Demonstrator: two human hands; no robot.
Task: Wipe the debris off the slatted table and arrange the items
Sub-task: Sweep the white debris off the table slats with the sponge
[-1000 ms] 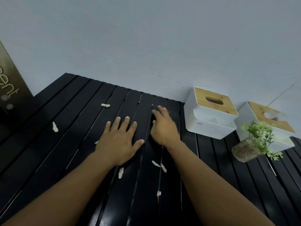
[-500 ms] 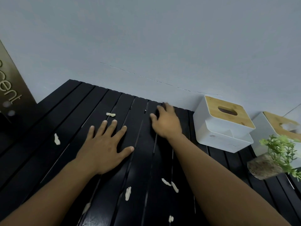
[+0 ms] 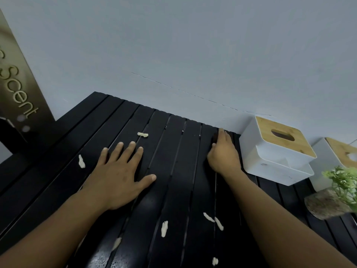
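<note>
The black slatted table (image 3: 173, 171) carries several pale debris scraps: one at the back (image 3: 143, 134), one to the left (image 3: 81, 161), others nearer me (image 3: 164, 228) (image 3: 219, 223). My left hand (image 3: 119, 175) lies flat on the slats with its fingers spread and nothing in it. My right hand (image 3: 224, 155) presses down by the table's back edge, just left of a white tissue box with a wooden lid (image 3: 278, 149). Its fingers curl over what looks like a dark cloth (image 3: 214, 139), mostly hidden under the hand.
A second white tissue box (image 3: 328, 157) stands at the far right against the grey wall. A small green plant in a stone-like pot (image 3: 332, 204) sits in front of it. A tall brown sign with lettering (image 3: 17, 89) leans at the left.
My right hand has slid away from me and to the right, up to the back edge beside the tissue box. My left hand has stayed flat, and the two hands are farther apart.
</note>
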